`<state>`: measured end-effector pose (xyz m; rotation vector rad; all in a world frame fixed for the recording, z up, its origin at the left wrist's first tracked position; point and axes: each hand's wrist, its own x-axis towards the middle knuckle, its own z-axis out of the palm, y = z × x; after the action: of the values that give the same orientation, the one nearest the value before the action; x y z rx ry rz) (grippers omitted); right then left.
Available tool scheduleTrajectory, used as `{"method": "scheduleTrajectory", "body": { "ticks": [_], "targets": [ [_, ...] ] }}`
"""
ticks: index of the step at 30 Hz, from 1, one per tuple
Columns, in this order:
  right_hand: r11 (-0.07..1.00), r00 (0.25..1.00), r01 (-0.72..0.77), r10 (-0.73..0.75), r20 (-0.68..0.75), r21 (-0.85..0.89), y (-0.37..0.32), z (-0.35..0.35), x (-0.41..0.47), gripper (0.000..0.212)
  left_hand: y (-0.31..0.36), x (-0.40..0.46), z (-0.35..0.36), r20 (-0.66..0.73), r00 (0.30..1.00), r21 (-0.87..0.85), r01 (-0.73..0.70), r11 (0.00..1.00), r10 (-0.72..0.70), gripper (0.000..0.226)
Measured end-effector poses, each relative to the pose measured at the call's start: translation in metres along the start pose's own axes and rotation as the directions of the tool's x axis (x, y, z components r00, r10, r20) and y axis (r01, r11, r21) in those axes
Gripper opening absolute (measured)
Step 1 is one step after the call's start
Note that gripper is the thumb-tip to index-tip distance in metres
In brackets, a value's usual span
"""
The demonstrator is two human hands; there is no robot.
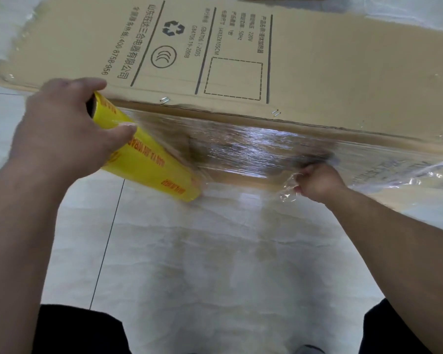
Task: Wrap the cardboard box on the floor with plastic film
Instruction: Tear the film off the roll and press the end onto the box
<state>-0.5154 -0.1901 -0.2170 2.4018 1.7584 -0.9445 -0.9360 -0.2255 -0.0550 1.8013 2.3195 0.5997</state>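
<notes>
A long brown cardboard box (304, 80) with black print lies on the floor across the upper part of the view. My left hand (64, 129) grips the upper end of a yellow roll of plastic film (151, 167), which tilts down to the right against the box's near side. Clear film (253, 149) stretches from the roll along that near side. At the lower edge of the box my right hand (317, 182) pinches the bunched end of the film. More crinkled film clings to the box's right end and left end.
Pale glossy floor tiles (202, 251) with a dark grout line fill the foreground. My knees in dark trousers (77, 330) show at the bottom left and right corners. Two metal staples sit on the box's near top edge.
</notes>
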Motion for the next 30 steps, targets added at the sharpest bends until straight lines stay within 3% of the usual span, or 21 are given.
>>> {"method": "scheduleTrajectory", "body": {
  "ticks": [5,10,14,24,30],
  "targets": [
    [0.998,0.996,0.067,-0.066,0.054,-0.02,-0.007,0.005,-0.004,0.017,-0.015,0.0,-0.003,0.041,0.995,0.259,-0.102,0.961,0.094,0.089],
    [0.955,0.975,0.218,-0.203,0.092,-0.204,-0.02,0.003,-0.009,0.025,-0.01,-0.011,0.007,0.134,0.987,0.333,-0.133,0.933,0.093,0.081],
    [0.921,0.961,0.272,-0.247,0.122,-0.279,-0.022,-0.004,-0.02,0.025,-0.011,-0.014,0.003,0.192,0.977,0.311,-0.148,0.939,0.09,0.096],
    [0.949,0.951,0.291,-0.273,0.148,-0.123,-0.008,-0.027,-0.031,0.018,-0.031,-0.023,-0.008,0.288,0.956,0.302,-0.149,0.942,0.059,0.112],
    [0.956,0.959,0.274,-0.264,0.102,-0.102,-0.004,-0.031,-0.026,0.015,-0.05,-0.021,-0.009,0.27,0.962,0.293,-0.122,0.948,0.04,0.112]
  ]
}}
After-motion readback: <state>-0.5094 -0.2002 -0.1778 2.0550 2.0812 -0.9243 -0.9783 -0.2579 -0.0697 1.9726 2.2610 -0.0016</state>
